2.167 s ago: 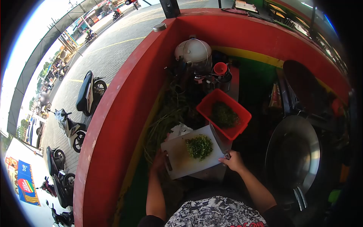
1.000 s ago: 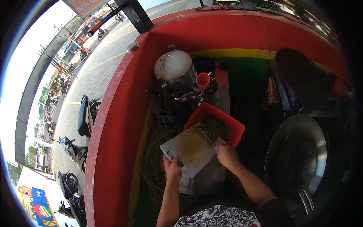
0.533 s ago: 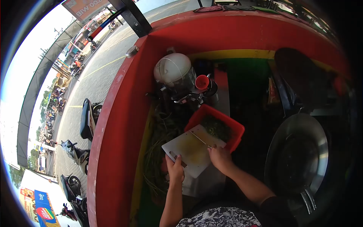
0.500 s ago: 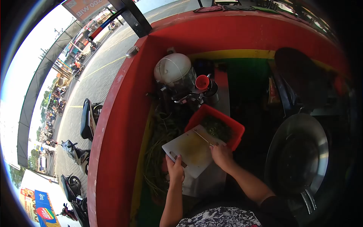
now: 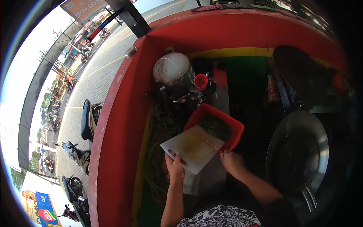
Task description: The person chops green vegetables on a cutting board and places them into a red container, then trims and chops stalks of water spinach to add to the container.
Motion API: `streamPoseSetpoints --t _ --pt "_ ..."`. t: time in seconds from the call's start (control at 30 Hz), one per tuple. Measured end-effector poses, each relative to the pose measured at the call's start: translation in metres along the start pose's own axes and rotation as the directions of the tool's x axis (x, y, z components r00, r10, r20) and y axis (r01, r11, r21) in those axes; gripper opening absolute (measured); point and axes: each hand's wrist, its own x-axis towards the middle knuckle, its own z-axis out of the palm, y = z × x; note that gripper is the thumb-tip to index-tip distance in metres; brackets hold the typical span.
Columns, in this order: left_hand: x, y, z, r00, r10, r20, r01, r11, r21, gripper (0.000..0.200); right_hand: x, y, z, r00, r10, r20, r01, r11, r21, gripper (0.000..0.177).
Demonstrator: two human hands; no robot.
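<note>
My left hand [image 5: 175, 167] grips a white cutting board [image 5: 193, 150] at its handle slot, thumb on top. The board tilts, its far edge over the near side of a red plastic basin [image 5: 237, 132]. Chopped greens [image 5: 215, 127] lie in the basin. Yellowish-green stains mark the board's middle. In my right hand [image 5: 232, 162] is a knife [image 5: 209, 141], held by its handle, the thin blade lying across the board's right part and pointing up-left. My fingers hide most of the knife's handle.
Long green stalks [image 5: 153, 166] lie left of the board. Behind the basin stand a lidded pot [image 5: 172, 70] and a red cup-like container [image 5: 200, 81]. A large metal wok [image 5: 298, 151] is at right. A red low wall [image 5: 117, 151] borders the left; parked motorbikes [image 5: 75, 153] stand beyond.
My right hand and the knife have moved right and slightly down, toward the board's right edge. The board has shifted slightly up-left in my left hand.
</note>
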Motion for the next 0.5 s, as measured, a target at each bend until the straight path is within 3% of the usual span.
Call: streamPoseSetpoints --t 0.13,0.27,0.33,0.43,0.5 --pt "0.007 -0.011 -0.006 0.998 0.060 -0.009 -0.060 0.998 -0.028 0.039 0.023 0.015 0.005 0.990 0.025 -0.136 -0.032 0.998 -0.046 0.036" --pt "0.007 -0.004 -0.009 0.999 0.034 -0.011 -0.034 0.999 0.007 0.042 0.000 -0.032 -0.025 0.992 0.033 -0.122 -0.034 0.999 -0.007 0.037" --pt "0.007 -0.002 -0.010 1.000 0.031 0.000 -0.031 0.999 -0.009 0.042 -0.007 -0.041 -0.018 0.992 -0.111 -0.068 0.113 0.993 0.035 0.037" --pt "0.004 0.000 -0.017 0.999 0.033 0.033 -0.030 0.994 -0.107 0.043 0.024 -0.011 0.044 0.997 -0.031 -0.077 0.033 0.999 0.024 0.037" --pt "-0.001 0.009 -0.022 1.000 0.020 0.019 -0.020 1.000 -0.019 0.042 0.034 0.001 0.046 0.992 0.011 -0.123 -0.009 1.000 0.017 0.036"
